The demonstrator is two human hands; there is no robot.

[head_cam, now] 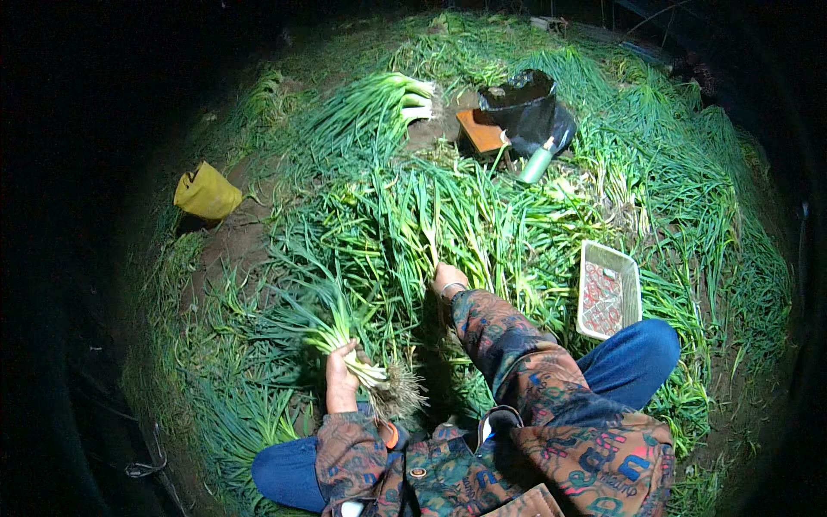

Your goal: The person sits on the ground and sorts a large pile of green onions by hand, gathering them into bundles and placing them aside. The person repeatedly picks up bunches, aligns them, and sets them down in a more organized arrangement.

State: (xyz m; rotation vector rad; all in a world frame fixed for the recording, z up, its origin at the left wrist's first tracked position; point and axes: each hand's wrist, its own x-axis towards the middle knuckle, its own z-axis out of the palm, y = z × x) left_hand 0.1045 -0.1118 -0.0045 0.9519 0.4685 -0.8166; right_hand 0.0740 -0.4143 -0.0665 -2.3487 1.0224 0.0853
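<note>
My left hand (342,378) is closed around a bunch of green onions (336,333), low and left of the middle. Its leaves point up and left, and its tangled, soil-coloured roots hang to the lower right. My right hand (449,279), with a band at the wrist, reaches forward and grips the pale lower part of a green onion stalk (431,242) at the edge of the spread pile (497,232). The fingertips of that hand are partly hidden.
At right sits a pale plastic basket (636,291) holding red rings. Ahead are a black plastic bag (533,119), a small wooden stool (479,130), a green bottle (536,165) and a heap of green onions (381,110). A yellow bag (208,190) stands left.
</note>
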